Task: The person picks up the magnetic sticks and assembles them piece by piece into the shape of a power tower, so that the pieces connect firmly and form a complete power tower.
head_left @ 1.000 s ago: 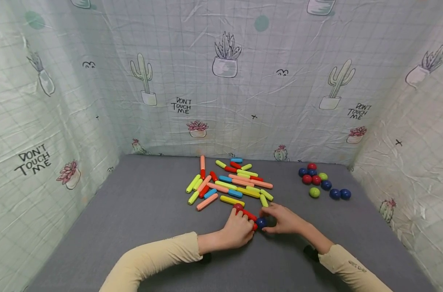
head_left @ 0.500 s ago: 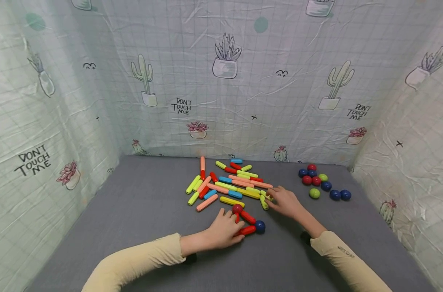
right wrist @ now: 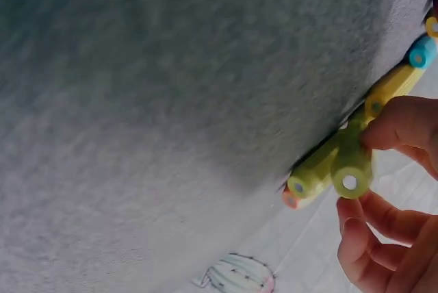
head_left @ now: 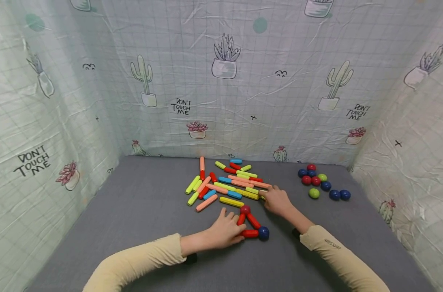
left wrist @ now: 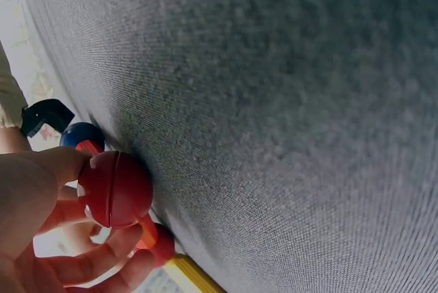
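Three red rods (head_left: 249,233) form a triangle on the table. A blue ball (head_left: 263,232) joins its right corner, and a red ball (head_left: 245,209) its far one. My left hand (head_left: 223,231) grips the left corner, where the left wrist view shows thumb and fingers around another red ball (left wrist: 115,189); in the head view the hand hides that ball. At the right end of the rod pile, my right hand (head_left: 277,201) pinches a short yellow-green rod (right wrist: 352,163) between thumb and fingers. A hole shows in the rod's near end.
Loose rods in salmon (head_left: 206,203), yellow (head_left: 231,202), blue (head_left: 236,161), red and yellow-green are spread beyond the triangle. Several blue, red and green balls (head_left: 314,193) lie at the far right. A printed curtain (head_left: 185,81) hangs along the table's back edge.
My left hand has moved left to the triangle's left corner. My right hand has left the blue ball and gone to the yellow-green rods. The triangle has shifted slightly right and nearer.
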### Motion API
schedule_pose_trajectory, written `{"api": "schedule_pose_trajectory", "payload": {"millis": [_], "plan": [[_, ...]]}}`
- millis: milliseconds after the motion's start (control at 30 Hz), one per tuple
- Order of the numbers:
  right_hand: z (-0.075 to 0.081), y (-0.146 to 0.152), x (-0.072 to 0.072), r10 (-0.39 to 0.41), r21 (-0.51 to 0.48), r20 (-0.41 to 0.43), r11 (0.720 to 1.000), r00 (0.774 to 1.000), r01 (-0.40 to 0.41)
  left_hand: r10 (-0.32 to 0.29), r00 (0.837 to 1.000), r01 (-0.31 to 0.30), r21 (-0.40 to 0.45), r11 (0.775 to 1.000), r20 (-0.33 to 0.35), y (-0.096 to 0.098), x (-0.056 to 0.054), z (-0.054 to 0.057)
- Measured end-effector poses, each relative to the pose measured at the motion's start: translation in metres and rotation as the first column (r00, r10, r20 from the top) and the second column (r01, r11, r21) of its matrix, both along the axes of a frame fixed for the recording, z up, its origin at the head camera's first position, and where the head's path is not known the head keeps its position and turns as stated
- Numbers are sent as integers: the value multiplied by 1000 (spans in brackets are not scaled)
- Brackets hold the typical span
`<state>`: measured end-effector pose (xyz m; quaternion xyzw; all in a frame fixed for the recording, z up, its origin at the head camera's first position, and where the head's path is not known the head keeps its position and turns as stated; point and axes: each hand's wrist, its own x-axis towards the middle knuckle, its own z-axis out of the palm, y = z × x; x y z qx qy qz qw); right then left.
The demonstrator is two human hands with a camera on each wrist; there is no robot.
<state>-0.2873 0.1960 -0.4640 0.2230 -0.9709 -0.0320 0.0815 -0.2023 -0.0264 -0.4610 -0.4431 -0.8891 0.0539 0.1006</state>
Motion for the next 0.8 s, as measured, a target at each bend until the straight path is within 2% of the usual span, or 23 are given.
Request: {"api": "schedule_pose_trajectory", "payload": {"millis": [133, 200, 267, 333, 400, 467, 500, 533, 600, 667, 800], "plan": [[2, 6, 0, -24, -30, -14, 999, 1000, 23, 6, 1000, -6, 6, 1000, 3, 0, -1, 0], [5, 8, 1, -21, -115, 15, 993, 1000, 22, 5, 1000, -5, 11, 1000, 2, -1, -1, 0], [9, 10, 2, 10, -244, 58, 970, 998, 4, 2, 1000, -2, 18, 1000, -2, -2, -1, 0], [12, 9, 3, 94, -410, 106, 911, 990, -42, 0, 1000, 1, 20, 1000, -9, -3, -1, -1], [14, 6, 4, 204, -541, 135, 835, 970, -101, -4, 1000, 4, 22, 1000, -17, -4, -2, -2], [15, 2, 6, 309, -624, 141, 765, 941, -158, -10, 1000, 11, 22, 1000, -27, -5, -3, -3], [15, -1, 7, 353, -648, 140, 739, 925, -184, -14, 999, 15, 22, 1000, -30, -5, -3, -3], [15, -3, 8, 383, -657, 137, 726, 914, -205, -20, 999, 20, 23, 1000, -36, -5, -3, -3], [15, -7, 10, 420, -656, 126, 715, 899, -242, -31, 999, 32, 28, 999, -45, -6, -4, -4], [15, -11, 11, 441, -646, 124, 716, 889, -265, -38, 998, 40, 32, 999, -50, -6, -4, -4], [15, -13, 11, 467, -643, 151, 716, 871, -272, -34, 999, 35, 42, 999, -30, -10, -4, -5]]}}
